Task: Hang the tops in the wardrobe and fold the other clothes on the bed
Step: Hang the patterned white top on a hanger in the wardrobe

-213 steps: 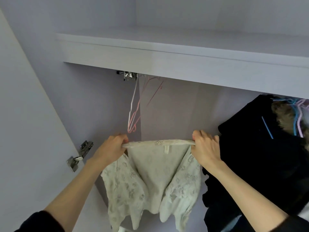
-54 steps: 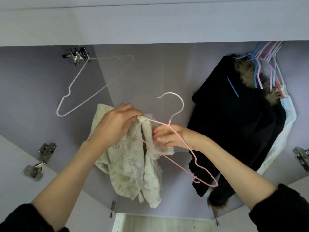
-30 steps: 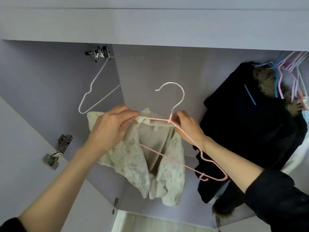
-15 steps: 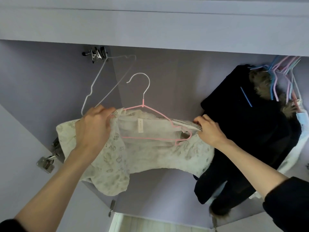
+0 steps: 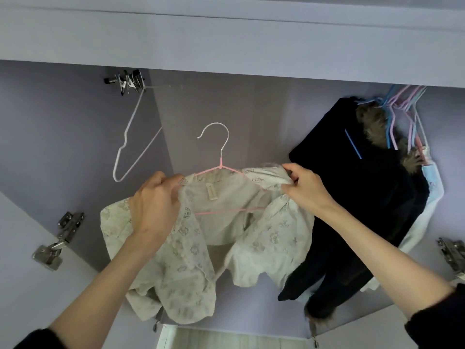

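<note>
A cream lace top [image 5: 254, 238] is spread on a pink wire hanger [image 5: 221, 167] with a white hook, held up inside the wardrobe below the rail [image 5: 166, 86]. My left hand [image 5: 153, 205] grips the top's left shoulder and that end of the hanger. At the right shoulder, my right hand [image 5: 305, 188] pinches the fabric. The hanger's hook points up in free air and touches nothing. The lower hem and sleeves hang loose.
An empty white wire hanger [image 5: 130, 144] hangs from the rail at the left, beside metal clips [image 5: 127, 83]. A dark coat with a fur trim [image 5: 357, 197] and several coloured hangers [image 5: 402, 114] fill the right. Door hinges [image 5: 57, 243] flank the opening, with a shelf [image 5: 226, 46] above.
The top now sits squarer on the pink hanger. My right hand has pulled the right shoulder fabric up over the hanger's end, and the hanger has shifted a little to the right.
</note>
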Motion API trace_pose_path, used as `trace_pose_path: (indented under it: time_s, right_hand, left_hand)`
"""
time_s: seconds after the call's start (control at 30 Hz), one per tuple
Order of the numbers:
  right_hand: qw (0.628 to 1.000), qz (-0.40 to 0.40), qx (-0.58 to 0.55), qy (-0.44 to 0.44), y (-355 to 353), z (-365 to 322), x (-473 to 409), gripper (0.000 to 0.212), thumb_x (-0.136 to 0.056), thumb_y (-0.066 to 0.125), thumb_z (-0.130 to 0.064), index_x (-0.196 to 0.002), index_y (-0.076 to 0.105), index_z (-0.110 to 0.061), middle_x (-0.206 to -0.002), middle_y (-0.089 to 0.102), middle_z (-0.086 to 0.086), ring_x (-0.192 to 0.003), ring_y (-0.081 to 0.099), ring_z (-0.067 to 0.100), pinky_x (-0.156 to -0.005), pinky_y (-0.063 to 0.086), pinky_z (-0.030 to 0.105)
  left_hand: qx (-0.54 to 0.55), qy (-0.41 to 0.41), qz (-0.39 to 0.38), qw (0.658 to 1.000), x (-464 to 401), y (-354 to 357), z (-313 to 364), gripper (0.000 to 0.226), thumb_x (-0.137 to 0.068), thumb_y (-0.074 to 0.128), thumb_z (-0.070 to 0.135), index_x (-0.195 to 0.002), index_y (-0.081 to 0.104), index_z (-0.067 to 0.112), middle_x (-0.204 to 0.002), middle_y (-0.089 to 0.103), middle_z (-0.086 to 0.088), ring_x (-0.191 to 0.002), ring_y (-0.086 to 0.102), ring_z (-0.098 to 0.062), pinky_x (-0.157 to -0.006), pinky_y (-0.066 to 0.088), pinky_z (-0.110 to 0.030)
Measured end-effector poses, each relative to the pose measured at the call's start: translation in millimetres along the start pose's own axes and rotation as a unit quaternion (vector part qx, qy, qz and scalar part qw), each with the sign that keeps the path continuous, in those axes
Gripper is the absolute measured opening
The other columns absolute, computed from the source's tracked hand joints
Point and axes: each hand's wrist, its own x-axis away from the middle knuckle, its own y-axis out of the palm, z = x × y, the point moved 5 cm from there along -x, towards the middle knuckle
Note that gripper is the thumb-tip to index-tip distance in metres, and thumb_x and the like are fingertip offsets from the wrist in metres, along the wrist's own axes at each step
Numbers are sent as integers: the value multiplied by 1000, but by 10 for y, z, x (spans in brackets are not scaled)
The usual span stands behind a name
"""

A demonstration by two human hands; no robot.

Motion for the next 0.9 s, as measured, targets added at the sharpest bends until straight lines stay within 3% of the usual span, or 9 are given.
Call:
trace_pose_path:
  time_s: [0.1,0.17,0.33,0.43,0.5,0.57,0.63,0.83,0.9]
  right_hand:
    - [997,-71,33,3,94,-44,126,59,-79,57,-13,-136,45,-21,-59,57,-14,-76,64,16,-65,43,9]
    - [998,-54,14,9,57,-92,162,56,-79,56,-13,-134,47,-20,-47,56,-16,-63,65,8,-61,43,4]
    - [992,-50,74,-86,57,-339,396,45,-82,57,-48,-121,60,-27,-67,62,-13,-68,58,-1,-78,48,26]
    - [980,93,94,-151,-154,-429,413,34,-85,56,-50,-82,74,-21,-51,54,-9,-49,49,3,-57,43,26]
    - [947,204,163,-187,-346,-500,365,21,-86,66,-33,-90,74,-14,-65,58,-3,-63,56,17,-61,45,30]
    - [940,157,226,-202,-330,-538,242,34,-85,68,-29,-116,66,-14,-93,61,5,-89,55,26,-78,40,38]
    - [946,88,226,-216,-240,-533,164,33,-89,63,-28,-118,64,-13,-98,61,0,-96,54,25,-88,34,39]
    - [963,77,141,-215,-255,-476,128,21,-93,57,-25,-94,74,-13,-65,51,-14,-62,48,9,-76,34,25]
    - [974,59,111,-187,-234,-410,117,24,-93,56,-25,-87,72,-9,-63,52,-4,-59,48,14,-68,39,28]
  left_hand:
    - [31,7,20,999,-19,-2,51,25,-83,64,0,-102,73,13,-73,57,-11,-54,53,-29,-52,34,-29]
    - [41,12,20,999,-10,15,75,23,-84,64,0,-101,74,13,-72,59,-11,-53,54,-29,-52,36,-29]
    - [107,-24,18,994,-50,61,-38,17,-88,63,10,-101,74,11,-74,58,-7,-57,52,-28,-56,38,-31]
    - [143,-8,33,989,-84,14,-46,16,-86,65,11,-100,74,11,-72,55,0,-57,51,-23,-56,40,-32]
    - [152,-3,38,988,-89,-16,-34,16,-86,66,10,-99,74,11,-72,56,0,-57,53,-23,-55,43,-35]
    - [169,-4,42,985,-104,-34,-26,16,-85,66,8,-99,74,11,-72,55,3,-56,52,-22,-56,44,-35]
    - [192,-11,52,980,-123,-49,-35,17,-85,66,7,-100,73,10,-74,55,4,-58,51,-21,-58,44,-35]
    - [207,-24,48,977,-149,-83,-95,18,-86,64,6,-102,73,10,-76,57,2,-61,53,-22,-62,48,-39]
    - [202,-16,49,978,-148,-91,-81,18,-86,64,6,-101,73,11,-76,57,4,-61,53,-21,-62,49,-40]
